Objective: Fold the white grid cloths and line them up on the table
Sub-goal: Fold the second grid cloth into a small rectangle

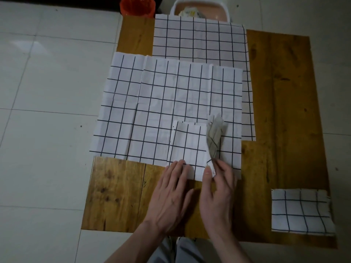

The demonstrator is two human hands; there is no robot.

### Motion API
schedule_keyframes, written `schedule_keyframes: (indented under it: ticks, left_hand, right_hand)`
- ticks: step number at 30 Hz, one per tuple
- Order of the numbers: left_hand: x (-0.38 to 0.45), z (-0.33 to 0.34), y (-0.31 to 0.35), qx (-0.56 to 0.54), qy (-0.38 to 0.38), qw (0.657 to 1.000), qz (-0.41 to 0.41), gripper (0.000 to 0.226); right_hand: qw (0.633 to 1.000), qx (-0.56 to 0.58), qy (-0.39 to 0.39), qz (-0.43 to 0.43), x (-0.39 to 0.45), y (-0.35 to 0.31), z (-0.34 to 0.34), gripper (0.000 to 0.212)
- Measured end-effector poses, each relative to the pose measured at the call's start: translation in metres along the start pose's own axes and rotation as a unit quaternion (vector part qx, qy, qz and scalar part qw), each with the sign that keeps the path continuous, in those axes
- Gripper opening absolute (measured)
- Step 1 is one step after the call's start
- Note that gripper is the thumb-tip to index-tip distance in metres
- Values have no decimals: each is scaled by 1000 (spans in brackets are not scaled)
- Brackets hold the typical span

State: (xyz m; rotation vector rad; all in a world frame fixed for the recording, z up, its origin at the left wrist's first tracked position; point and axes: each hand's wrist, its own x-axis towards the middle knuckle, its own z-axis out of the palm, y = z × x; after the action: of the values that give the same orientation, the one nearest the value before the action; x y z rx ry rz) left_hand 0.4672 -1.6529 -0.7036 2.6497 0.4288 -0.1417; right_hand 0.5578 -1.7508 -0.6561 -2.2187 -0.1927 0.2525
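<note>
The wooden table (284,92) carries the whole job. Far side, one big grid cloth (199,38) lies flat, unfolded; over its near edge a second spread cloth (152,103) hangs off the table's left side. On top of that, a small part-folded cloth (187,147) is in work. One finished folded square (300,211) waits at the near right corner. Left hand (171,190) presses flat, fingers straight; right hand (216,188) pinches the lifted flap (214,135). By my reckoning: one done, one underway, two left.
</note>
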Motion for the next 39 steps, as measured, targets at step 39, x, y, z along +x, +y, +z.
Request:
schedule_keyframes:
  ticks: [39]
  left_hand:
    - [-18,-7,-35,-10,44,998,-44,51]
  right_hand:
    - [979,59,-156,116,93,-3,4,47]
